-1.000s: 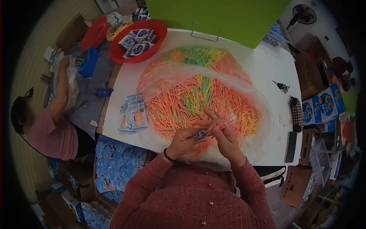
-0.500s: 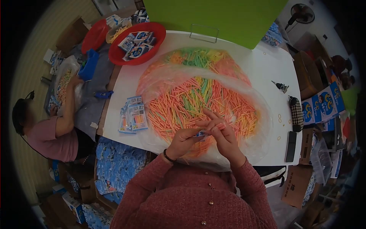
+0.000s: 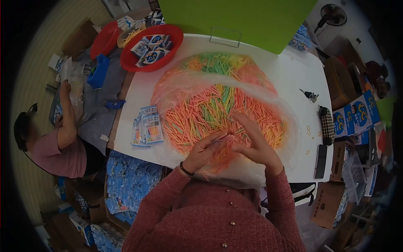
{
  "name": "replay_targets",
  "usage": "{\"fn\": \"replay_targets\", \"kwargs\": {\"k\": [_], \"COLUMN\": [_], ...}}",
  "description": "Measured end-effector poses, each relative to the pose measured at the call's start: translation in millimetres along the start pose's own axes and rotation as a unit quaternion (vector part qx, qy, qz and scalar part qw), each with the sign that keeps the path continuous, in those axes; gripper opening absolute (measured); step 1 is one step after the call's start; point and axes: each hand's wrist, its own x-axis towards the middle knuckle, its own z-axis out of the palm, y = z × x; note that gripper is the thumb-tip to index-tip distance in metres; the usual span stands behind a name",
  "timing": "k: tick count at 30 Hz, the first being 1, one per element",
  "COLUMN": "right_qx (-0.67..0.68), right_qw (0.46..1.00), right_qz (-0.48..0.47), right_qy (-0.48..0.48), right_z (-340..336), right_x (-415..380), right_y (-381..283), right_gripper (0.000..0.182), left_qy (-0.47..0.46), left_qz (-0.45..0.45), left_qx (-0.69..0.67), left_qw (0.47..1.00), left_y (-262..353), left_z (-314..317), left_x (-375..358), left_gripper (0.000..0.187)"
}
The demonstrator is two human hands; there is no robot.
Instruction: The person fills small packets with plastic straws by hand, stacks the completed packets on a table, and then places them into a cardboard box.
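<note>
A large clear plastic bag [image 3: 289, 155] lies open on the white table, full of thin pink, green and yellow sticks [image 3: 197, 113]. Over its near part, my left hand [image 3: 202, 152] is closed on a small packet [image 3: 220, 140], with pink stick ends close by its fingertips. To the right of it, my right hand [image 3: 257, 145] is spread, thumb and fingers apart, with nothing visible between them. Several flat printed packets [image 3: 149, 128] with blue edges lie left of the bag.
A red basin [image 3: 176, 46] of packets stands at the back left. Keys [image 3: 310, 95], a checkered pouch [image 3: 325, 125] and a black phone [image 3: 320, 161] lie at the right. Another person [image 3: 61, 147] works at the left beside a blue holder [image 3: 98, 72]. A green panel [image 3: 239, 21] stands behind.
My right hand has moved away from the packet to the right and opened. The other person's raised hand has moved left, lifting a clear bag.
</note>
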Motion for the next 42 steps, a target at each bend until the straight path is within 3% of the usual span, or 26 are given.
{"fn": "replay_targets", "kwargs": {"k": [2, 4, 5, 7, 11, 14, 16, 20, 23, 26, 28, 29, 31, 35, 37, 40, 42], "right_qx": [0.023, -0.053, -0.054, -0.186, -0.268, -0.291, -0.298, -0.297, -0.257, -0.198, -0.156, -0.156, -0.016, 0.042, 0.222, 0.290, 0.250], "right_qw": [0.999, 0.987, 0.987, 0.962, 0.947, 0.940, 0.939, 0.939, 0.950, 0.971, 0.985, 0.985, 0.980, 0.976, 0.945, 0.920, 0.933], "right_qz": [0.005, 0.094, 0.094, 0.140, 0.118, 0.126, 0.151, 0.171, 0.178, 0.135, 0.025, 0.025, 0.137, 0.145, 0.128, 0.119, 0.099], "right_qy": [0.035, 0.118, 0.119, 0.142, 0.131, 0.123, 0.078, 0.032, -0.007, 0.019, 0.074, 0.073, 0.143, 0.160, 0.203, 0.237, 0.240], "right_z": [-12, -15, -16, -16, -4, 8, 18, 31, 29, 17, 15, 18, 25, 25, 26, 27, 35], "right_x": [0, -2, -2, -1, 4, 16, 25, 30, 28, 20, 16, 13, 3, -5, -5, 0, -4], "right_y": [11, 34, 42, 52, 57, 65, 71, 58, 61, 57, 59, 60, 60, 57, 57, 43, 68], "right_gripper": [0.048, 0.043, 0.043, 0.033, 0.029, 0.039, 0.041, 0.037, 0.032, 0.024, 0.016, 0.016, 0.019, 0.018, 0.020, 0.018, 0.017], "left_qy": [0.020, 0.044, 0.043, 0.064, 0.056, 0.018, 0.073, 0.111, 0.115, 0.062, 0.069, 0.071, 0.084, 0.073, 0.043, 0.049, 0.066], "left_qz": [0.001, -0.030, -0.030, -0.045, -0.012, -0.031, -0.066, -0.091, -0.055, 0.010, 0.028, 0.029, 0.032, 0.054, 0.043, 0.052, 0.023], "left_qx": [-0.026, -0.086, -0.086, -0.055, -0.008, 0.023, -0.061, -0.025, -0.050, 0.033, 0.022, 0.022, 0.054, 0.100, 0.114, 0.087, 0.061], "left_qw": [0.999, 0.995, 0.995, 0.995, 0.998, 0.999, 0.993, 0.989, 0.991, 0.997, 0.997, 0.997, 0.994, 0.991, 0.992, 0.994, 0.996], "left_y": [2, 1, 0, -4, -22, -3, 0, -12, -11, -11, -6, -7, -7, -10, -8, -14, -16], "left_z": [0, -1, -1, -2, -17, -8, 1, -3, -6, -13, -7, -6, -4, -7, -7, -5, -3], "left_x": [2, 2, 2, 2, -2, 2, 3, 1, 3, 3, 4, 4, 3, 5, 5, 6, 4], "left_gripper": [0.041, 0.043, 0.043, 0.041, 0.039, 0.037, 0.031, 0.028, 0.025, 0.024, 0.022, 0.022, 0.023, 0.026, 0.028, 0.030, 0.031]}}
